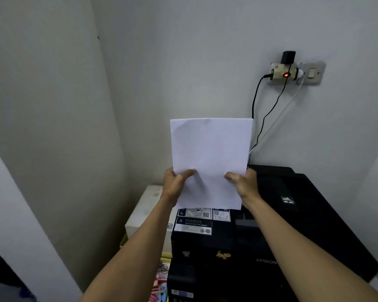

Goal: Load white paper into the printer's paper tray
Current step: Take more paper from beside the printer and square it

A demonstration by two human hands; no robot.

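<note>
A stack of white paper (210, 153) stands upright in the air above the black printer (303, 214). My left hand (175, 184) grips its lower left edge, thumb on the front. My right hand (242, 184) grips the lower right edge the same way. The paper's bottom edge hangs just above the printer's top, over the label stickers (196, 223). The paper hides the rear part of the printer behind it, so the paper tray slot is out of sight.
A wall socket with adapters and a red light (286, 73) sits above the printer, with cables (262, 118) running down behind it. A white box (144, 210) stands left of the printer. Walls close in on the left and right.
</note>
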